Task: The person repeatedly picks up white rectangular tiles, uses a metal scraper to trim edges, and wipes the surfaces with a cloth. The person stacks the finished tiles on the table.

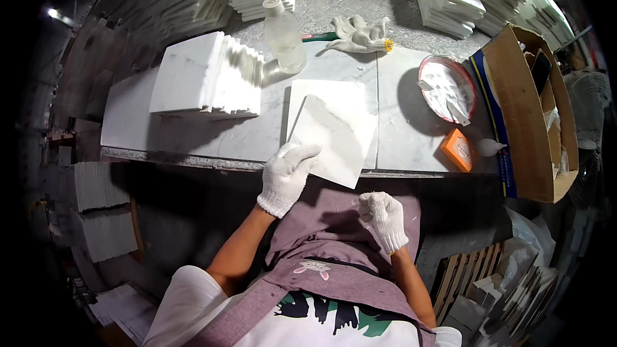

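My left hand point(288, 177), in a white knit glove, grips a square white marble-look tile point(340, 138) by its left lower corner. The tile is tilted, with its near corner past the bench edge. Beneath its far part lies another white tile point(299, 92). My right hand point(383, 218), gloved the same way, hovers apart from the tile, just right of its near corner and over my apron point(334, 244). Its fingers are curled together; whatever may be inside them is hidden.
A tile stack point(193, 77) and a clear bottle point(284, 42) stand left on the marble-topped bench point(405, 148). Loose gloves point(360, 35) lie behind. Rightward are a bowl of white paste point(447, 90), an orange box point(458, 150) and a cardboard box point(524, 115).
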{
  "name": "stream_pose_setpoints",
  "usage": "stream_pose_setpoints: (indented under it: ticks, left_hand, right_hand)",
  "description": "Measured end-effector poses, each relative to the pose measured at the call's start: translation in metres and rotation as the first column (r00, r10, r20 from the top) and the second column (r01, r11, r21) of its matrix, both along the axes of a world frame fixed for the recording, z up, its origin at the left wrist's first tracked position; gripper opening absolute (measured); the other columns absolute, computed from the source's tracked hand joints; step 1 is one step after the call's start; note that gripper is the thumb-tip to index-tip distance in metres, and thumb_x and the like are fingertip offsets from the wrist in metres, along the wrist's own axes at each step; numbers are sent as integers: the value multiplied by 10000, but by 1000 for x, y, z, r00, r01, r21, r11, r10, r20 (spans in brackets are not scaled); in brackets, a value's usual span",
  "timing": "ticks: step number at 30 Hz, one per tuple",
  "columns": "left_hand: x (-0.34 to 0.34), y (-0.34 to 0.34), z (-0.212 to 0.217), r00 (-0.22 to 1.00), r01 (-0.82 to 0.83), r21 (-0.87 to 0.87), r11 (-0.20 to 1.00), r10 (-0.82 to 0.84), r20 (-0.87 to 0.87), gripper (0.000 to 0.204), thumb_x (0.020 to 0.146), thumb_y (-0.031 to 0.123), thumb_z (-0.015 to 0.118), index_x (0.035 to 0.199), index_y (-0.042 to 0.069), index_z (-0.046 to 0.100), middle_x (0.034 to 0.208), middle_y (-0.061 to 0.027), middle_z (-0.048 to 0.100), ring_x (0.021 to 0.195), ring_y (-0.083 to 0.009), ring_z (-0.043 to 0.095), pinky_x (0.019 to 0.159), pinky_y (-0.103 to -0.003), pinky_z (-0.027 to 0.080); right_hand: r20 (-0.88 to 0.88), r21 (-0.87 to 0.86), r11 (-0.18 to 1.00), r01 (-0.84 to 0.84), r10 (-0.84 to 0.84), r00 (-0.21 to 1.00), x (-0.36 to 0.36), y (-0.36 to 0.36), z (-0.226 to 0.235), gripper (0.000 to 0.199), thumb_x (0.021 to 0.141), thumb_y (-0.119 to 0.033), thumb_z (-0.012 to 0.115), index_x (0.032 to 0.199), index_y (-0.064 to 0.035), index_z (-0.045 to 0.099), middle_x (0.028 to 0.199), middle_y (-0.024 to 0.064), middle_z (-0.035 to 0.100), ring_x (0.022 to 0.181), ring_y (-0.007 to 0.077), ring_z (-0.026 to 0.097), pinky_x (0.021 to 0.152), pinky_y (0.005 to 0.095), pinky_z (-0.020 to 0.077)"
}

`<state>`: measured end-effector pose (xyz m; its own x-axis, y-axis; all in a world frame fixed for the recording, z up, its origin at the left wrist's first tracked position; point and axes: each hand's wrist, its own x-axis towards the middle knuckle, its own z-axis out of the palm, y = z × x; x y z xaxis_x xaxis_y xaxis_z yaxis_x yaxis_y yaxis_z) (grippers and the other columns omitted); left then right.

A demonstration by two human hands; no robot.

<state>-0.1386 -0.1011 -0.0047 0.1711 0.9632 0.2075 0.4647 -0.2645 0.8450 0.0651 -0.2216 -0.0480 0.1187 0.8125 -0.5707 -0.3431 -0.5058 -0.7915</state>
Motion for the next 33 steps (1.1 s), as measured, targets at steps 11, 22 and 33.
stream_pose_setpoints:
  ticks: [11, 22, 33]
  left_hand:
    - [-11, 5, -25, 946, -119, 305, 945, 201, -253, 252, 878, 108, 646, 1122, 45, 650, 1154, -121, 606, 1051, -279, 594, 928, -361, 475]
    - [-30, 9, -29, 942, -322, 27, 946, 317, 105, 204, 893, -1, 590, 1073, 21, 682, 1074, -106, 664, 1000, -201, 631, 888, -307, 503]
    - [-51, -26, -8, 701, 139, -299, 944, 119, 703, 258, 893, 121, 654, 1121, 1, 656, 991, -83, 675, 866, -171, 646, 782, -295, 538]
  right_hand:
    - [-257, 48, 976, -211, 216, 942, -17, 44, -4, 295, 982, -319, 569, 1012, -25, 584, 826, 25, 600, 698, 97, 557, 641, 253, 488]
    - [-289, -5, 991, -132, 125, 949, -59, 35, -2, 320, 975, -310, 588, 1130, -31, 574, 952, 50, 658, 795, 113, 616, 734, 258, 516]
    - [-232, 57, 989, -134, 144, 962, 13, -9, 27, 425, 1006, -312, 515, 1288, 5, 549, 1153, 108, 625, 1027, 198, 619, 918, 361, 514]
